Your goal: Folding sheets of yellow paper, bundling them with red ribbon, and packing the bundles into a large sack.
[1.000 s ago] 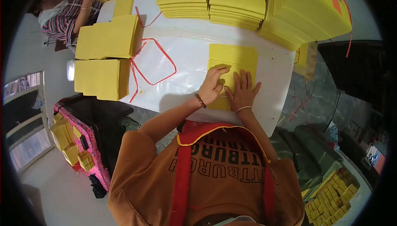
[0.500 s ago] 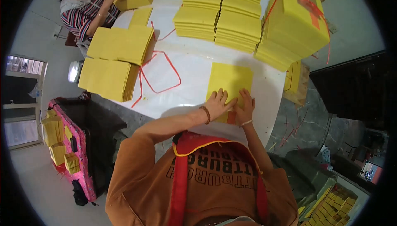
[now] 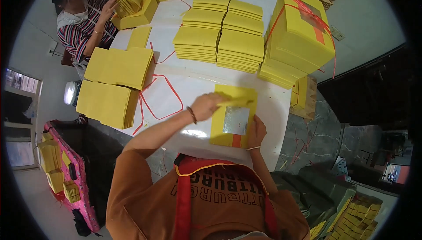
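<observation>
On the white table in front of me lies a yellow paper sheet with a silver square and a red strip near its lower edge. My left hand is closed on a yellow paper edge over the sheet's upper part; the paper there is blurred by motion. At the sheet's right edge, my right hand grips the side with its fingers bent together. Its thumb is mostly hidden.
Stacks of folded yellow paper stand ahead; more stacks lie left beside loose red string. A tall yellow bundle tied with red string rises at the right. Across the table, a person handles yellow paper.
Both hands were together on the plain yellow paper. My left hand has moved left and lifted a paper edge, uncovering the silver square; my right hand has shifted to the side edge.
</observation>
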Demonstrator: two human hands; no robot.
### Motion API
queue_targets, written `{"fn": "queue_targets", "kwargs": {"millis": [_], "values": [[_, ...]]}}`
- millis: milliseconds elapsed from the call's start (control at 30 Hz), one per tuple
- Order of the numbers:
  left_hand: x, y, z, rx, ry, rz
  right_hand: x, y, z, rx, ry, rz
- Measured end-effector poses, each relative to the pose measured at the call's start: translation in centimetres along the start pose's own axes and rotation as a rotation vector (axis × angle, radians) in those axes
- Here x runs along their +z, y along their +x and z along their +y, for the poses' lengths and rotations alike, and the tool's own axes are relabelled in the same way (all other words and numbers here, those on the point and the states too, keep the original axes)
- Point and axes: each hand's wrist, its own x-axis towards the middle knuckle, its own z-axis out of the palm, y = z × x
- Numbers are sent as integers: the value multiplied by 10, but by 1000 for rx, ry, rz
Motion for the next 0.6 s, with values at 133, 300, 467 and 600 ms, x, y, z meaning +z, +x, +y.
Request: {"fn": "queue_targets", "kwargs": {"millis": [133, 300, 467, 600], "values": [[-86, 9, -26, -105, -187, 61, -2, -1, -28, -54, -398, -68], [-151, 51, -77, 63, 444, 468, 4, 0, -37, -35, -441, -100], [-136, 83, -138, -24, 724, 420, 4, -1, -42, -11, -450, -106], [-120, 91, -167, -67, 810, 248, 5, 1, -43, -25, -452, -92]]}}
